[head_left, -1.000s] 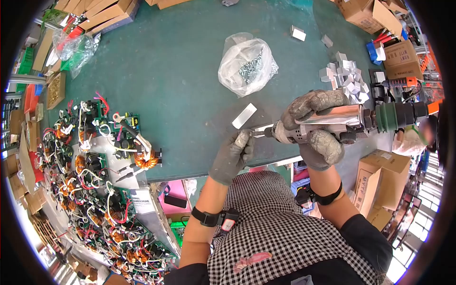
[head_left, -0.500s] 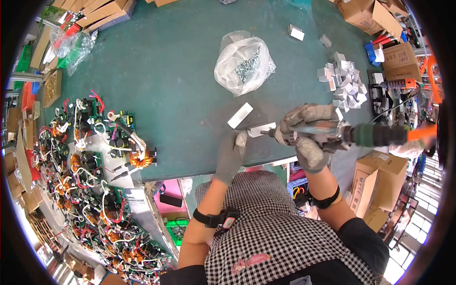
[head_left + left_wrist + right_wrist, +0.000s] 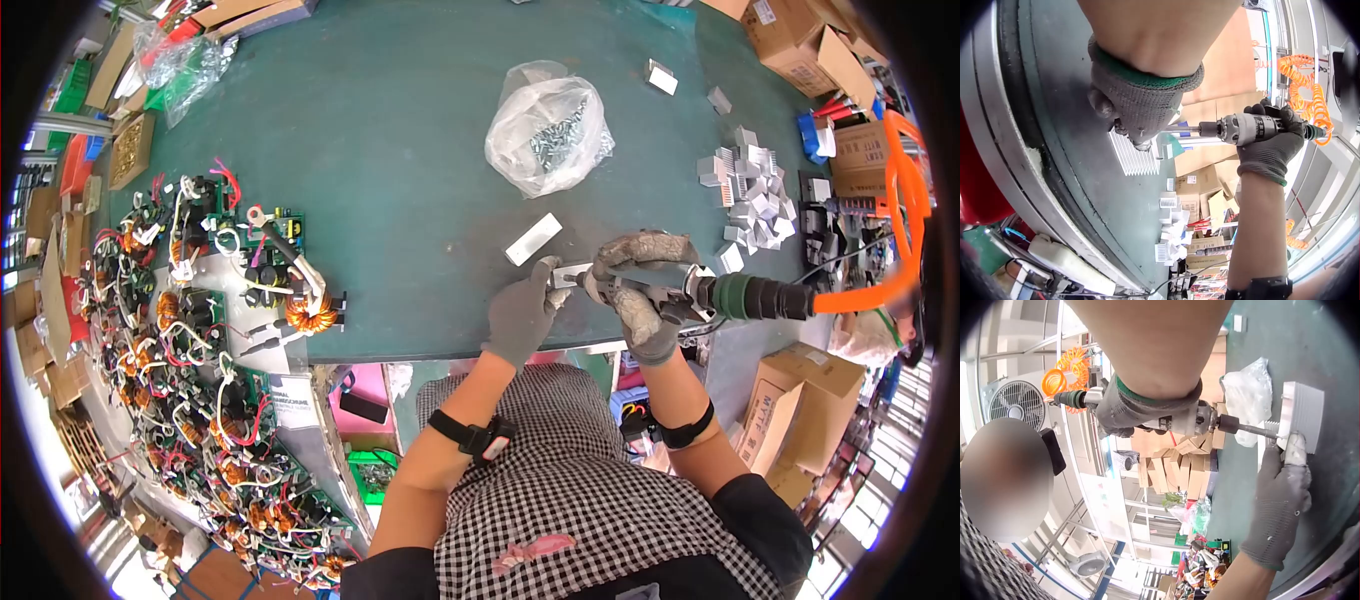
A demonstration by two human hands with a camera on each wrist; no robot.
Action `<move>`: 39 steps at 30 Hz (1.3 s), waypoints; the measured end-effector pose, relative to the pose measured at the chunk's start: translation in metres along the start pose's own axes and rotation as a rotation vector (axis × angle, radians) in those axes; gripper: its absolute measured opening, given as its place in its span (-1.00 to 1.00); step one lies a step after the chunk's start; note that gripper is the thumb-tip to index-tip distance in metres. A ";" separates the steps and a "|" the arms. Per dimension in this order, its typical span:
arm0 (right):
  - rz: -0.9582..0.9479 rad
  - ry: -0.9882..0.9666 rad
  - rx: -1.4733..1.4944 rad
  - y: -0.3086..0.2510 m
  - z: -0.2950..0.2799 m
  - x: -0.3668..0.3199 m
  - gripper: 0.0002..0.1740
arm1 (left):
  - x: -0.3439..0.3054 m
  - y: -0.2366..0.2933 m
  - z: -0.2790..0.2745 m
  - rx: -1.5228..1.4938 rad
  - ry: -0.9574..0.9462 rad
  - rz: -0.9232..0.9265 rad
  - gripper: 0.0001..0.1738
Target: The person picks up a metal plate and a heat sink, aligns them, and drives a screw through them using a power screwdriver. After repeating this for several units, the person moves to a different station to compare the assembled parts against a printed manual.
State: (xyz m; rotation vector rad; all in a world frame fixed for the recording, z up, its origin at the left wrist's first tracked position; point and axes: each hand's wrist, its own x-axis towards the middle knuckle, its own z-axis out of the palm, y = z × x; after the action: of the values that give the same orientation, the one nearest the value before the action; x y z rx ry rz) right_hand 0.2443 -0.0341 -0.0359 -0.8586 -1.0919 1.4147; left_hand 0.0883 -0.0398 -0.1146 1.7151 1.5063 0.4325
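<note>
My gloved right hand [image 3: 640, 318] grips a pneumatic screwdriver [image 3: 690, 292], with its back end toward the right. In the right wrist view, the screwdriver's bit [image 3: 1257, 429] reaches down to a silvery finned heat sink [image 3: 1302, 415]. My gloved left hand [image 3: 522, 312] holds this heat sink at its near left end, thumb and fingers about its edge close to the bit tip. Fins of the heat sink [image 3: 1132, 152] show below that hand in the left wrist view. Just beyond lies a second heat sink [image 3: 533, 239], flat on the green table.
A clear plastic bag of screws [image 3: 560, 140] stands farther back. At right is a pile of heat sinks [image 3: 760, 205]. Wired circuit boards [image 3: 200, 380] crowd the left side. An orange air hose [image 3: 900, 200] runs up from the screwdriver; a carton [image 3: 810, 400] stands below the table's right.
The screwdriver's bit has gone from my left fingertips to the heat sink, its back end swinging nearer me. My left hand has moved from the bit to the heat sink's end. The view has shifted slightly.
</note>
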 end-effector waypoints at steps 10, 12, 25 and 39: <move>0.188 -0.023 0.023 0.018 -0.016 -0.010 -0.45 | 0.000 0.002 0.001 0.028 -0.001 -0.023 -0.53; 0.084 -0.078 0.222 0.017 -0.013 -0.004 -0.46 | 0.001 0.003 0.000 0.066 -0.019 -0.033 -0.52; 0.054 -0.085 0.545 0.014 -0.001 -0.002 -0.38 | 0.000 0.001 0.006 0.036 0.075 0.010 -0.55; 0.060 -0.121 0.557 0.017 -0.006 -0.012 -0.38 | 0.000 0.002 0.006 0.095 0.049 -0.028 -0.53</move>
State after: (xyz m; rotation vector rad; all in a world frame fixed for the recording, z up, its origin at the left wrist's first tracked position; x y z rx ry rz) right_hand 0.2464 -0.0448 -0.0554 -0.4099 -0.7007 1.7234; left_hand 0.0942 -0.0420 -0.1166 1.7654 1.6070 0.3960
